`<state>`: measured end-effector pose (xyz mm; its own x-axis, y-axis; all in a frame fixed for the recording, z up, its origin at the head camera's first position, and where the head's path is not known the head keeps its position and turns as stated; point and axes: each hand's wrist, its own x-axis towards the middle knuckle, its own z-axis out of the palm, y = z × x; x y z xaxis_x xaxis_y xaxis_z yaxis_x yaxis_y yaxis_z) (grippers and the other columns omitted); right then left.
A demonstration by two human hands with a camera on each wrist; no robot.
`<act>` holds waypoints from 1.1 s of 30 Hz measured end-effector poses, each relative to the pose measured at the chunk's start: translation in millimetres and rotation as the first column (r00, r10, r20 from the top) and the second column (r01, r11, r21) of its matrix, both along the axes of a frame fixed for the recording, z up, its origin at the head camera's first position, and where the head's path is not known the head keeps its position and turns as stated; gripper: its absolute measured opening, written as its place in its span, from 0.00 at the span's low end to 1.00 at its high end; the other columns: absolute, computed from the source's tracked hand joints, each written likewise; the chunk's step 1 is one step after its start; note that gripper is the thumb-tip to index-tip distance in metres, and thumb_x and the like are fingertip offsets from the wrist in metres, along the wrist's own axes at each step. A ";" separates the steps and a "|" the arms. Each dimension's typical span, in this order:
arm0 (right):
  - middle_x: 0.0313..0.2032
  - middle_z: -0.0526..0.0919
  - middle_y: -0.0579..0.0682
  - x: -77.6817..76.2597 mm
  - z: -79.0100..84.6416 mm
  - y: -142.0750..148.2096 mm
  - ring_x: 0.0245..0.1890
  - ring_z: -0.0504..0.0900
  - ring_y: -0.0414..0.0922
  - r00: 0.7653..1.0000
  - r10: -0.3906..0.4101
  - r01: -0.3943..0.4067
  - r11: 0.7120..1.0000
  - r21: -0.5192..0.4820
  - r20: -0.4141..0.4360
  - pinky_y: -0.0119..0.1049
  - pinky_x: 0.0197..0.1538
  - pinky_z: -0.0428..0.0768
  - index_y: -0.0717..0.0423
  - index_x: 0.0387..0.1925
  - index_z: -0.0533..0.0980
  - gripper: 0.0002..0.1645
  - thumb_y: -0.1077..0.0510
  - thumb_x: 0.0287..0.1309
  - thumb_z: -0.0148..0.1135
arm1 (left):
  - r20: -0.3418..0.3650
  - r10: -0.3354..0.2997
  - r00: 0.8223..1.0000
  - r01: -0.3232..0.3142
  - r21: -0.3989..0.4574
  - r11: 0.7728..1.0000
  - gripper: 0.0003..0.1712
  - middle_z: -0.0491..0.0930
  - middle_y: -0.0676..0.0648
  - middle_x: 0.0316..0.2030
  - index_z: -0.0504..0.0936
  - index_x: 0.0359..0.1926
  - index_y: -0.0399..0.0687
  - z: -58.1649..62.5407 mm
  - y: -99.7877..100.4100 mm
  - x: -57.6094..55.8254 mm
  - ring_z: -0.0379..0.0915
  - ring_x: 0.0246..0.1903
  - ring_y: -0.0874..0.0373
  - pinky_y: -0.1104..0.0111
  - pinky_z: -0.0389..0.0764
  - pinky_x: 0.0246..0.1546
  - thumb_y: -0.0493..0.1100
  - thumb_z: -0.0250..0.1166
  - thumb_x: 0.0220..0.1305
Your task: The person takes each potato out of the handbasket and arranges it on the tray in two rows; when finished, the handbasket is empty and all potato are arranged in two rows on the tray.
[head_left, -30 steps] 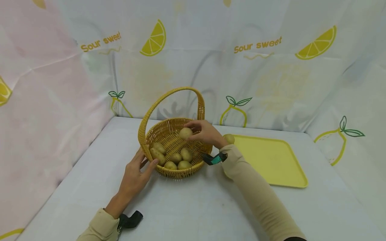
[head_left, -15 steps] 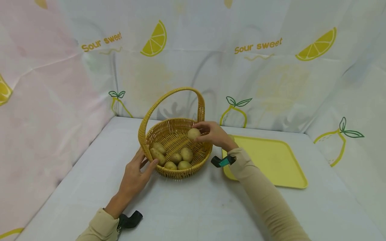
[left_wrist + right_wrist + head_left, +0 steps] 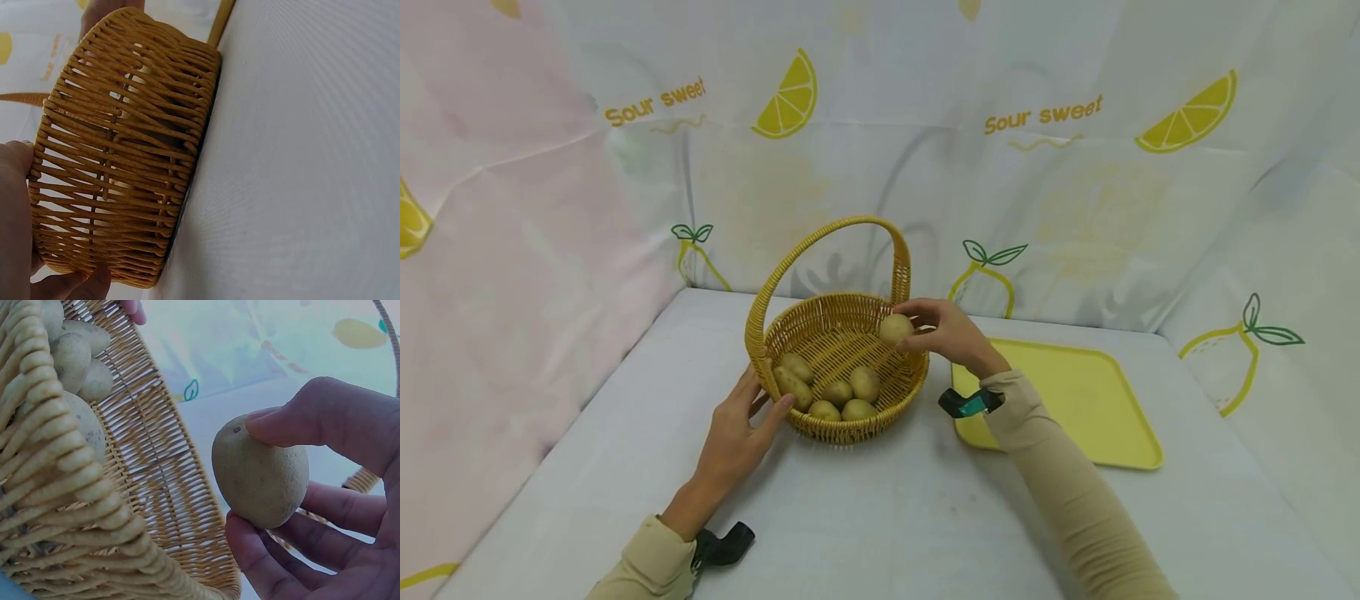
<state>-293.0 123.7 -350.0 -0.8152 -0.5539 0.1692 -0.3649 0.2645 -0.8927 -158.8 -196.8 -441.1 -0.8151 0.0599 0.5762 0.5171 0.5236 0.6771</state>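
A yellow wicker basket [image 3: 842, 429] with a tall arched handle stands on the table. Several potatoes [image 3: 864, 384] lie in its front and left part. My left hand [image 3: 735, 437] holds the basket's left side, thumb at the rim and fingers against the outer wall; the left wrist view shows its fingertips [image 3: 94, 284] on the wicker. Above the right part of the basket, my right hand [image 3: 951, 333] pinches one round potato [image 3: 895, 329] between thumb and fingers. In the right wrist view that potato [image 3: 259, 475] is apart from the basket wall.
A yellow rectangular tray [image 3: 1075, 400] lies on the white table to the right, partly behind the right forearm. A lemon-printed cloth [image 3: 880, 150] hangs close behind the basket. The basket handle [image 3: 831, 229] arches above the potatoes.
My right hand has moved rightward with the potato, from over the basket's middle towards its right rim. A potato seen earlier by the tray's left corner is now hidden. My left hand stays put.
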 end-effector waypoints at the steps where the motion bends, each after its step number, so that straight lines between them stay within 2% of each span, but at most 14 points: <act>1: 0.57 0.83 0.54 0.3 0.3 1.0 0.53 0.82 0.53 1.000 -0.002 0.002 1.000 -0.002 -0.002 0.45 0.53 0.84 0.66 0.64 0.78 0.33 0.65 0.57 0.76 | -0.001 0.000 1.000 0.000 0.001 1.000 0.39 0.60 0.38 0.77 0.62 0.80 0.46 -0.2 -0.1 -0.1 0.68 0.68 0.43 0.50 0.82 0.56 0.38 0.67 0.73; 7: 0.57 0.83 0.53 2.8 1.8 7.6 0.53 0.83 0.52 1.000 -0.025 0.025 1.000 0.014 -0.008 0.45 0.53 0.85 0.65 0.64 0.78 0.33 0.64 0.57 0.77 | -0.001 -0.003 1.000 0.003 0.001 1.000 0.39 0.60 0.38 0.77 0.62 0.80 0.45 0.0 -0.3 -0.8 0.68 0.68 0.43 0.51 0.82 0.56 0.38 0.67 0.73; 14: 0.56 0.84 0.54 5.5 3.9 14.8 0.54 0.83 0.52 1.000 -0.029 0.029 1.000 -0.001 0.005 0.45 0.53 0.85 0.64 0.64 0.78 0.32 0.64 0.57 0.77 | 0.008 0.012 1.000 -0.012 -0.002 1.000 0.37 0.60 0.37 0.77 0.64 0.77 0.34 0.3 -0.5 0.0 0.68 0.68 0.42 0.51 0.82 0.56 0.38 0.68 0.73; 25: 0.57 0.83 0.56 9.1 7.1 30.0 0.55 0.82 0.53 0.999 -0.047 0.047 0.999 -0.008 0.002 0.44 0.54 0.84 0.63 0.64 0.78 0.32 0.63 0.57 0.77 | 0.018 -0.002 1.000 0.002 0.007 1.000 0.39 0.59 0.39 0.77 0.63 0.80 0.44 1.5 0.5 -0.1 0.67 0.69 0.44 0.51 0.81 0.57 0.39 0.67 0.74; 33: 0.58 0.81 0.58 14.6 6.0 45.6 0.55 0.81 0.56 0.998 -0.063 0.063 0.997 -0.033 0.010 0.39 0.49 0.86 0.63 0.64 0.78 0.30 0.67 0.59 0.74 | 0.035 0.008 0.999 -0.008 0.007 1.000 0.38 0.56 0.42 0.79 0.63 0.79 0.43 1.8 0.5 1.1 0.66 0.70 0.44 0.51 0.80 0.58 0.40 0.67 0.74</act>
<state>-278.5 169.3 -344.0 -0.8499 -0.4957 0.1791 -0.3401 0.2563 -0.9048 -157.7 -196.3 -439.3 -0.8353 0.0494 0.5476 0.4889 0.5226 0.6985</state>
